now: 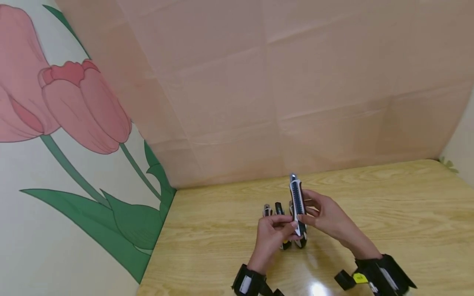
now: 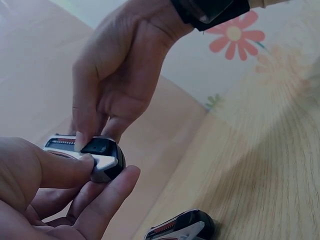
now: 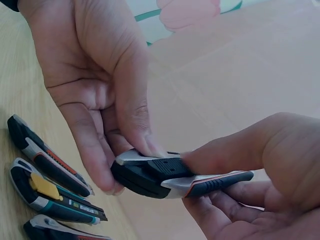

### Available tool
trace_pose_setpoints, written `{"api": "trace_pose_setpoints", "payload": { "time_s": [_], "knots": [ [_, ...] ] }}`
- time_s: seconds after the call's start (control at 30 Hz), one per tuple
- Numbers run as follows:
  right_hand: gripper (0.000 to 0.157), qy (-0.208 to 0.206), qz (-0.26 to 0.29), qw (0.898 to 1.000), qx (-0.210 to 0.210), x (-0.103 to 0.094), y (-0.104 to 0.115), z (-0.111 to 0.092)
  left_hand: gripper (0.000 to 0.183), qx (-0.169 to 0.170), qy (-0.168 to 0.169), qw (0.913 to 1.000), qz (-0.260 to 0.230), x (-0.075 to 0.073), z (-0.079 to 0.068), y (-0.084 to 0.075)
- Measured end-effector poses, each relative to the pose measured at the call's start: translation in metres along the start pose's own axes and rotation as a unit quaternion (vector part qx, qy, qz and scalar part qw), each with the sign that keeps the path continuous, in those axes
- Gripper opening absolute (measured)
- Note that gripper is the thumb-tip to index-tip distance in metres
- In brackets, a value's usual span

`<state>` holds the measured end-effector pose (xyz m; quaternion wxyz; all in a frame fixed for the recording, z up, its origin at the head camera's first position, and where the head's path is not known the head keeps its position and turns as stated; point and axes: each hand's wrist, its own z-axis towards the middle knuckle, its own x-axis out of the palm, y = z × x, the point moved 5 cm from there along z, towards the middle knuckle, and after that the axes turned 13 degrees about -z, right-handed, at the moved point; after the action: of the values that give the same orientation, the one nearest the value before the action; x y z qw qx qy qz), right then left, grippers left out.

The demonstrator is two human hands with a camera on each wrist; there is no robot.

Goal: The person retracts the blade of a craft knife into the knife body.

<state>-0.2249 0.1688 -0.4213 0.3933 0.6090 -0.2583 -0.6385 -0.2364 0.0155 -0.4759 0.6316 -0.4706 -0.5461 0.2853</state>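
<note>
Both hands hold one silver-and-black utility knife, nose up, over the table in the head view. My left hand pinches its lower end between thumb and fingers. From the right side, my right hand grips it with the fingers behind. In the right wrist view the right thumb presses at the black slider of the knife. Beside them lie more utility knives; one has a yellow slider, and another has black-and-silver sides with an orange line.
The pale wood table reaches back to a pinkish-brown sheet hung behind it. On the left is a wall painted with tulips. Behind and below the hands, the other knives stand close together, partly hidden in the head view.
</note>
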Motion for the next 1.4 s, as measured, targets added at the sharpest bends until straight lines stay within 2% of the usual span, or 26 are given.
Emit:
{"api": "trace_pose_setpoints", "payload": {
  "time_s": [0.17,0.3,0.43,0.57,0.83,1.03,1.17,1.4],
  "knots": [
    [0.045,-0.038,-0.047,0.998,0.01,-0.006,-0.002,-0.001,0.017,-0.004,0.015,0.9999,-0.006,0.005,-0.002,0.004],
    [0.042,-0.067,-0.086,0.994,0.024,-0.013,-0.006,-0.002,0.015,-0.017,0.006,0.9998,0.001,0.008,-0.005,0.01],
    [0.041,-0.079,-0.11,0.99,0.04,-0.017,-0.013,-0.002,0.014,-0.019,-0.001,0.9997,0.014,0.01,-0.006,0.016],
    [0.041,-0.086,-0.125,0.987,0.047,-0.018,-0.019,-0.002,0.015,-0.021,0.016,0.9995,0.017,0.013,-0.007,0.022],
    [0.038,-0.058,-0.104,0.99,0.076,-0.019,-0.037,0.0,0.016,-0.025,0.063,0.9968,0.042,0.014,-0.01,0.029],
    [0.038,-0.036,-0.123,0.989,0.079,-0.02,-0.057,0.004,0.017,-0.025,0.059,0.9959,0.064,0.003,-0.01,0.028],
    [0.041,-0.018,-0.13,0.986,0.099,-0.021,-0.072,0.008,0.017,-0.025,0.058,0.9958,0.067,-0.004,-0.009,0.026],
    [0.037,-0.013,-0.163,0.979,0.118,-0.017,-0.096,0.013,0.012,-0.025,0.055,0.9954,0.075,-0.012,-0.01,0.022]
  ]
}}
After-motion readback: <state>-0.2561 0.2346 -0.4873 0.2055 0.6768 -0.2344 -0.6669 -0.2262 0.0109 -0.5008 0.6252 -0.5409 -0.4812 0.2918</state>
